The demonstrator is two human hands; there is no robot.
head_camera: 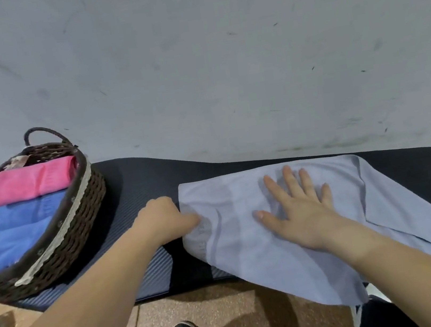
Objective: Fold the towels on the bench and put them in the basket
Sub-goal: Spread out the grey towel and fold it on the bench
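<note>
Head view showed 1 bench (140, 191) carrying 1 grey towel (237, 244), spread and hanging over the front edge, the only one seen left to fold. 1 basket (77, 220) at the bench's left end already held 3 folded: 2 blue towels (28, 212) and 1 pink towel (32, 181). The right hand (300, 212) pressed flat on the grey towel, and the left hand (161, 219) pinched its left edge.

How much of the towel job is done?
Done: a pink towel and blue towels lie folded in the basket. In hand: the pale towel on the bench, left hand pinching its edge, right hand pressing flat. Left: finish folding it and put it in the basket.
</note>
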